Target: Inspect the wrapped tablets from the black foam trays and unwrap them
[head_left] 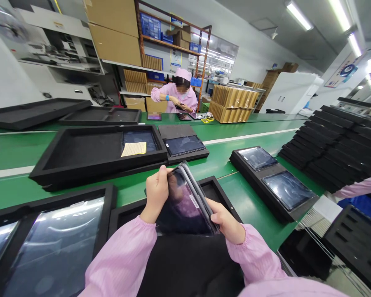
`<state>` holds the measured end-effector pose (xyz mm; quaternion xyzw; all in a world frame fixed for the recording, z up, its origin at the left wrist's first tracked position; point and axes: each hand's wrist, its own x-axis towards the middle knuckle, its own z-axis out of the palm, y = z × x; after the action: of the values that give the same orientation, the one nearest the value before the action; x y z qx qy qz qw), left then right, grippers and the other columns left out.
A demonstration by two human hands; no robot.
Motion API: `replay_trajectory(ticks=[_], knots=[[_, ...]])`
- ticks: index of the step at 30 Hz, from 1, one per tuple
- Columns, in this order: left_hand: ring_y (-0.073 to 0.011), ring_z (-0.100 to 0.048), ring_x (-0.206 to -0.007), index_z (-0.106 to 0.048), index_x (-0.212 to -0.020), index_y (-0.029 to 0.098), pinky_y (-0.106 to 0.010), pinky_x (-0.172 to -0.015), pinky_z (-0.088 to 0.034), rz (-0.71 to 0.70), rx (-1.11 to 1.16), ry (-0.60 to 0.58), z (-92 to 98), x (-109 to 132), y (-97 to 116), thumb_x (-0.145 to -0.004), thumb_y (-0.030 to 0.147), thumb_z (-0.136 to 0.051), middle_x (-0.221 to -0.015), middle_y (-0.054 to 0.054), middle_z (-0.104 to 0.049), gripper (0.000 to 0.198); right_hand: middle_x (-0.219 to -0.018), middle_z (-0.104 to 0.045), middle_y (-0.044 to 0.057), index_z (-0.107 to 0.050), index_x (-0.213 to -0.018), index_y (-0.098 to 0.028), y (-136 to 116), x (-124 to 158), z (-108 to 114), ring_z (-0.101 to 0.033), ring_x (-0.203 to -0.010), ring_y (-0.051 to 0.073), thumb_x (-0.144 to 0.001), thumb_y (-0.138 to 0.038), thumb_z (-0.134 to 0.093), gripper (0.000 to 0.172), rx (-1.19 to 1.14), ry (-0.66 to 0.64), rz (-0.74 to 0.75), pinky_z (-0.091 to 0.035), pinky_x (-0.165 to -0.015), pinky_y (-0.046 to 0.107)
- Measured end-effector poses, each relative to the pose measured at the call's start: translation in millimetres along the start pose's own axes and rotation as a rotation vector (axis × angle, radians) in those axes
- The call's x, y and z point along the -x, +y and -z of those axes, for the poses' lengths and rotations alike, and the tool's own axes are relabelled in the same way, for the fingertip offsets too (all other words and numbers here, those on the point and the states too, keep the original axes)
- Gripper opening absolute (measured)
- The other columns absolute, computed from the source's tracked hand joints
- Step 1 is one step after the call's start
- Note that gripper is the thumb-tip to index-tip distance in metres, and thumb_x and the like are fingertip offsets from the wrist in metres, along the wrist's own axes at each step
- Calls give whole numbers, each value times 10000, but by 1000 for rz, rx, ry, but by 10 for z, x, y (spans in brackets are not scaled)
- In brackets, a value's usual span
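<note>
Two hands, left hand (156, 190) and right hand (227, 225), on tilted tablet (182, 206), long axis away.

Open green belt (231, 165) is left between the near tray (214, 194) and the two-screen tray (275, 185) at right; a diagonal lane is given there. Ahead, passage is blocked by the long black tray (80, 154) and the small tray (184, 146) touching its right end. Near left is taken up by a large foam tray (49, 235) with film-covered panels. Far right is walled off by stacked black trays (336, 144). The far belt edge is occupied by a co-worker (176, 97).
</note>
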<state>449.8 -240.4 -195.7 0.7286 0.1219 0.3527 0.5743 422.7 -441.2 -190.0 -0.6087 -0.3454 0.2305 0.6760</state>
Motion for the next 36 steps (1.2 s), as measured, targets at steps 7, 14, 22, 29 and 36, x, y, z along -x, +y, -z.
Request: replay_trajectory(ticks=[7,14,22,29,36], knots=[[-215,-646,-521,-588,-441,225,-306,-533,-501,-34,82,-89,21,105,50,-797,576,-434,-463,-50,-633,524,-1312,-683,2,-596,-1385,-253,-196,140,-167,-621,-1198,266,-792,-215,-473,607,199,30,13,-462,-1053,378],[-215,-664,-543,-692,-509,204,-312,-547,-506,-80,70,-124,15,166,81,-824,572,-411,-556,-69,-712,560,-1391,-637,10,-566,-1422,-246,-152,231,-203,-577,-1291,258,-865,-224,-475,565,211,49,54,-443,-1104,391],[-208,-668,-538,-700,-523,203,-312,-558,-504,-92,89,-108,3,165,3,-847,546,-409,-557,-66,-714,555,-1394,-637,44,-643,-1345,-252,-29,261,-329,-543,-1343,270,-917,-321,-546,444,67,194,18,-359,-1187,447],[-215,-675,-553,-695,-520,214,-320,-564,-504,-115,69,-161,-11,200,55,-857,570,-396,-576,-70,-727,574,-1357,-664,60,-645,-1347,-246,28,310,-302,-586,-1294,292,-922,-401,-566,459,71,200,26,-414,-1146,459],[-198,-646,-519,-680,-518,226,-321,-566,-510,-217,61,-238,23,335,149,-882,566,-382,-554,-61,-714,581,-1266,-705,67,-653,-1326,-271,-26,502,-400,-613,-1231,320,-925,-504,-540,477,168,213,24,-451,-1110,460]])
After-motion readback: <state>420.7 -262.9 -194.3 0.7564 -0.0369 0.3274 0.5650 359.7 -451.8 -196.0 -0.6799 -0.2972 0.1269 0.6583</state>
